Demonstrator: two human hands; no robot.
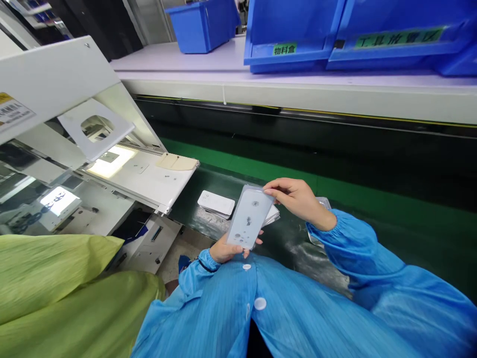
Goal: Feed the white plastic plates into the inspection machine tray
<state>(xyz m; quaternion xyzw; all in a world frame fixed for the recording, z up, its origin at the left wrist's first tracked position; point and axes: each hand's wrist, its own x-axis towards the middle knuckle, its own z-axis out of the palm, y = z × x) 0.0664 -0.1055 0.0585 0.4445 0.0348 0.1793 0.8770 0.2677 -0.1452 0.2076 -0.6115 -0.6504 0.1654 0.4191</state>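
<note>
A pale, phone-sized panel (pixel 249 216) with dark printed marks is tilted in front of my body. My left hand (pixel 224 248) holds its lower end, fingers wrapped under it and thumb on the edge. At the panel's upper right corner, my right hand (pixel 292 198) pinches the edge between thumb and fingers. Behind the panel, partly hidden by it, lies a stack of white pieces (pixel 273 215). Another stack of white flat pieces (pixel 216 203) sits to the left on the dark green work surface (pixel 194 199).
A white machine (pixel 149 174) with a lit plate stands at the left, beside a person's yellow-green garment (pixel 74 288). Blue bins (pixel 194 30) line a white shelf (pixel 298 92) across the back. A clear tray (pixel 323 203) is partly hidden behind my right forearm.
</note>
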